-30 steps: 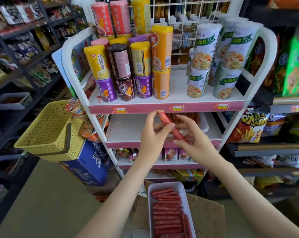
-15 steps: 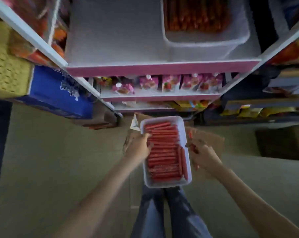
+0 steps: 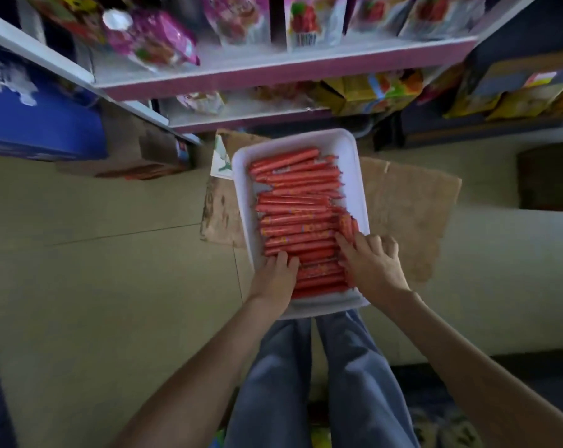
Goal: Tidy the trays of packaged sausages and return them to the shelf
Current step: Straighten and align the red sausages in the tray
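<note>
A white tray [image 3: 241, 202] full of red packaged sausages [image 3: 297, 205] lies on the floor in front of my knees, on a sheet of cardboard. Most sausages lie crosswise in rows; a few lie lengthwise along the right wall. My left hand [image 3: 275, 278] presses its fingertips onto the rows at the tray's near left end. At the near right end my right hand [image 3: 372, 263] has its fingers curled over a lengthwise sausage [image 3: 348, 223] by the right wall. The shelf [image 3: 273, 76] stands just beyond the tray.
Pink snack packets [image 3: 163, 43] fill the shelf's lower tier, and yellow packs [image 3: 367, 88] sit on the bottom tier. A blue box [image 3: 41, 124] stands at the left. Brown cardboard [image 3: 409, 202] spreads to the right of the tray. My legs in jeans [image 3: 322, 383] are below.
I have bent down from the upper shelf to the tray on the floor. The sausage in my right hand has come down to the tray's right side, and both hands now lie on the sausages.
</note>
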Tool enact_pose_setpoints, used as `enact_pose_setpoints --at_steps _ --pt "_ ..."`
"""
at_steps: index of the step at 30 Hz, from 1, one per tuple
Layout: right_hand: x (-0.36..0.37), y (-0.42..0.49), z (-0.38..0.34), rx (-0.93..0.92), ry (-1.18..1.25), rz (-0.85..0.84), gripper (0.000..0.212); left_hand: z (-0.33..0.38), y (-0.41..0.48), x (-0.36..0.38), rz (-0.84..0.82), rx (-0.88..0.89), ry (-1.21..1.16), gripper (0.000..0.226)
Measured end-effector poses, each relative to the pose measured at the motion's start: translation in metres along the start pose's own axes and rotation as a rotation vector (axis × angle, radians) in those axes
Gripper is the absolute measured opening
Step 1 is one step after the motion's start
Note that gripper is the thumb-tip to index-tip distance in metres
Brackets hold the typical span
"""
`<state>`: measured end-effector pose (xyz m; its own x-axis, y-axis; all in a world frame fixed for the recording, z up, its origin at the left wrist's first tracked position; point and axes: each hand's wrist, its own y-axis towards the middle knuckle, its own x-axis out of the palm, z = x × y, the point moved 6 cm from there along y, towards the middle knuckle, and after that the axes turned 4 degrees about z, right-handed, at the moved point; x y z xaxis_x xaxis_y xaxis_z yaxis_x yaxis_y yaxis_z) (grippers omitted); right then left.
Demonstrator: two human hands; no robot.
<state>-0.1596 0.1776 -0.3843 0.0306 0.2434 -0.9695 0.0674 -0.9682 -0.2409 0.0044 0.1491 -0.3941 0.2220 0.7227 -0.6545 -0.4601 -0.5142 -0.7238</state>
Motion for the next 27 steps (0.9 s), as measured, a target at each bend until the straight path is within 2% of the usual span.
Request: enact_pose_setpoints --at_steps 3,5,7,10,13,19,22,27 --pt "0.010 -0.012 -0.001 -0.033 -0.149 -0.019 0.049 0.004 -0.002 -0.007 0.028 0.003 0.056 0.030" --pt "0.018 -0.017 -0.005 -0.145 -0.182 -0.064 0.051 0.003 -0.003 -0.014 0.043 -0.001 0.006 0.029" --pt "0.022 -0.019 -0.007 -0.220 -0.191 -0.115 0.054 0.000 -0.004 -0.023 0.032 0.003 -0.103 0.025" --pt "0.016 -0.019 -0.008 -0.228 -0.171 -0.158 0.055 -0.011 -0.009 -0.039 0.015 -0.041 -0.367 0.029" --pt "0.001 -0.012 -0.007 -0.201 -0.079 -0.126 0.064 -0.024 -0.017 -0.059 0.105 -0.097 -0.592 0.030" --pt "-0.012 -0.004 -0.002 -0.128 0.052 -0.002 0.053 -0.049 -0.028 -0.081 0.313 -0.228 -0.885 0.016" --pt "-0.015 -0.001 0.001 -0.102 0.093 0.011 0.053 -0.057 -0.029 -0.079 0.362 -0.273 -1.046 0.006" --pt "-0.022 0.006 0.004 0.024 0.246 -0.039 0.054 -0.058 -0.032 -0.078 0.381 -0.298 -1.404 0.013"
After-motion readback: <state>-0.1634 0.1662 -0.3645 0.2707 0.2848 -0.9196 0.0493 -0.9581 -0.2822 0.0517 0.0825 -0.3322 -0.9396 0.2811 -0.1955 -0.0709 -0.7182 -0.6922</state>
